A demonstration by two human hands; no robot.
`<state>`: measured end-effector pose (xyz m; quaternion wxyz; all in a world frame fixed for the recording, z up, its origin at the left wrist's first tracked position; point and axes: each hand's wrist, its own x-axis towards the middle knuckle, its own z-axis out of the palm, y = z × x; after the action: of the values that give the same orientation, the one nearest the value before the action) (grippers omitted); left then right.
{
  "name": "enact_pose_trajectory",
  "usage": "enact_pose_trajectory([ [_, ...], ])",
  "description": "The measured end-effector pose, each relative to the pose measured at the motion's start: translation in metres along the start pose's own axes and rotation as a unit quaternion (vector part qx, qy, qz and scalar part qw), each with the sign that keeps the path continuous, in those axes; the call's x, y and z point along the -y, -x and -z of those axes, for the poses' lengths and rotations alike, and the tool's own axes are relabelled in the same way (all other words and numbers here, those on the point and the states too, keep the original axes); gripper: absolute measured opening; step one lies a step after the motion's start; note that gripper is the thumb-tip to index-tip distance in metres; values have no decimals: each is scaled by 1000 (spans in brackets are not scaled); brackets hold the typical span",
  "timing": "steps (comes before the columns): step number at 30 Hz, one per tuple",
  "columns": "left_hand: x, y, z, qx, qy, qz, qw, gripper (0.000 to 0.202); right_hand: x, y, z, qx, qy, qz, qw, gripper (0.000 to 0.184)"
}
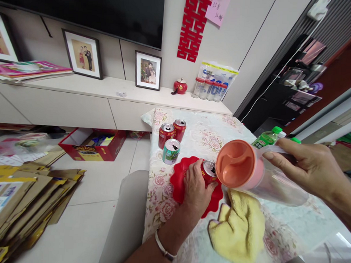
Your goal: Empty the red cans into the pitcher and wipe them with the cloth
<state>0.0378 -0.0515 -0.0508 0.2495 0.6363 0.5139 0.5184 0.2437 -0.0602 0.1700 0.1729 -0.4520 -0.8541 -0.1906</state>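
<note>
My left hand (196,188) is wrapped round a red soda can (208,172), opened at the top, which stands on a red scalloped plate (179,178). In my right hand (306,165) is the handle of a clear plastic pitcher (282,189) with an orange lid (235,163). The pitcher is tipped to the left, its lid close against the can's rim. Whether liquid is flowing I cannot tell. Below the pitcher a yellow cloth (240,230) lies crumpled. Behind the plate stand a green can (171,152) and two red cans, a nearer one (165,135) and a farther one (179,129).
Green-capped bottles (267,137) stand behind the pitcher. A floral cloth (165,202) covers the table. Past its far edge runs a white cabinet (112,91) with framed photos, a red pot (180,86) and several jars. Flattened cardboard (34,202) and a red box (87,154) lie on the floor at left.
</note>
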Motion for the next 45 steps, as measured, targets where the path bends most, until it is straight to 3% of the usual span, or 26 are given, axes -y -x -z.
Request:
enact_pose_trajectory([
  [45,2,1,-2,0,6,-1,1000,82,1,-1,0,-13,-13,-19,1000,52],
])
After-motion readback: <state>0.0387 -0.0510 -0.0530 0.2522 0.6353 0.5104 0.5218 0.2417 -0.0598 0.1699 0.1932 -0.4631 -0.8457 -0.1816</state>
